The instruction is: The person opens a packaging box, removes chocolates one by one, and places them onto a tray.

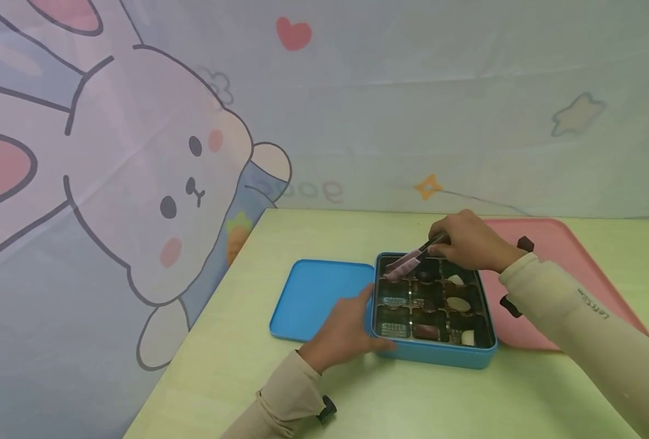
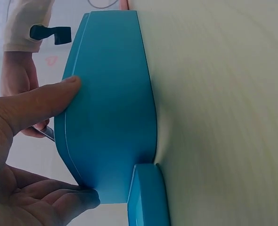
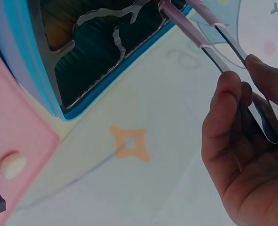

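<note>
At far left, a hanging cloth (image 1: pixel 412 91) with a big printed rabbit (image 1: pixel 154 140), stretching rightward behind the pale table (image 1: pixel 231 341). Next along, a flat blue lid (image 1: pixel 313 299) on the table, just beside the left wall of a blue box (image 1: pixel 434 355), with its near right corner behind the left hand (image 1: pixel 343 332). Fingers spread wide there, thumb on the near wall and the rest along the left one, holding the box by its near left corner. Nearer still, a cream cuff with a black strap (image 1: pixel 327 410).

Inside the box, from the left: a reddish-brown bar (image 1: pixel 426 331) near middle, a dark round piece (image 1: pixel 426 274) far middle, and down the right column three pale pieces (image 1: pixel 458 304). Over the far left compartment, pink tips of metal tongs (image 1: pixel 407 266); cannot tell whether anything is between them. Above the far edge, the right hand (image 1: pixel 467 241), with thumb and fingertips pinching the tongs.

To the right, a pink tray (image 1: pixel 560 256), largely blocked by the right sleeve (image 1: pixel 582 323). Towards its far edge, a dark cube (image 1: pixel 526 244) and, in the right wrist view, a white piece (image 3: pixel 14 165).
</note>
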A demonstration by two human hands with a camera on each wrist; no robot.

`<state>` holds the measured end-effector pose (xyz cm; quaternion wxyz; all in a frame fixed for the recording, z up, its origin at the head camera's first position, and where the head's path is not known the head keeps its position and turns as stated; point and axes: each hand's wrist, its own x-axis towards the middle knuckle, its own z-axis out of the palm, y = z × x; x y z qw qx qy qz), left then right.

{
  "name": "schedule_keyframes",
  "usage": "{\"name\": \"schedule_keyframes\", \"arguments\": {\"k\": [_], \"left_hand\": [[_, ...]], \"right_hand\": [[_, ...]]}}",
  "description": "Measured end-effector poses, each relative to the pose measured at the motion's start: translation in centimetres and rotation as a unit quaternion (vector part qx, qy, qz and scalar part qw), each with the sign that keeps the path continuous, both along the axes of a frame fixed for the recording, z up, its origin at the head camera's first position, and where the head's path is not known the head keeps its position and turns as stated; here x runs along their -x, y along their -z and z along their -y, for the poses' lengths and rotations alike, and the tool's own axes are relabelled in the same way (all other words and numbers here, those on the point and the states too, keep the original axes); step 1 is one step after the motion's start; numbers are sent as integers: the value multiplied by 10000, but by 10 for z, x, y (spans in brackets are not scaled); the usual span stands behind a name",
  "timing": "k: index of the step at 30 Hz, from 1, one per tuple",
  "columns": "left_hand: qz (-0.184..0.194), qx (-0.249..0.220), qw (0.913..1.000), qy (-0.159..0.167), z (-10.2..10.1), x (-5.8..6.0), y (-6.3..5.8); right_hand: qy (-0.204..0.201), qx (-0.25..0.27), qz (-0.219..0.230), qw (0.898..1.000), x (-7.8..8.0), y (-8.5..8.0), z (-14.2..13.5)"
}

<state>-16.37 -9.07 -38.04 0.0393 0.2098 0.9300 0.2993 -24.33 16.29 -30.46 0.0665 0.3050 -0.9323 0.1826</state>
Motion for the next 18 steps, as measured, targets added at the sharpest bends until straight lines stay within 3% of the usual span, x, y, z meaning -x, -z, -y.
{"name": "schedule_keyframes", "arguments": {"k": [10,18], "left_hand": [[78,100,9999,-82,-2,0,0],[118,-44,9999,-64,-2,1,2]], "right_hand": [[10,140,1,9999,-4,1,-2],[104,579,-15,9983,-8,-11,-12]]}}
